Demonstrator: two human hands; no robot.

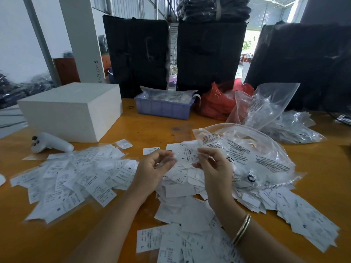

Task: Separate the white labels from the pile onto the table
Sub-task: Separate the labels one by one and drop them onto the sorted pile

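Observation:
A loose pile of white labels [182,186] lies in the middle of the orange table [152,128]. My right hand [212,166] pinches a white label marked S [187,154] by its right edge, just above the pile. My left hand [153,168] hovers beside that label with curled fingers, and whether its fingertips touch the label's left edge is unclear. A spread of separated labels [76,173] covers the table to the left. More labels [190,240] lie near the front edge and at the right [303,211].
A clear zip bag [256,156] lies right of my hands, more plastic bags [269,105] behind it. A white box [74,109], white controller [51,143], purple tray [163,107] and red bag [216,103] stand further back. Black bundles [136,56] line the far edge.

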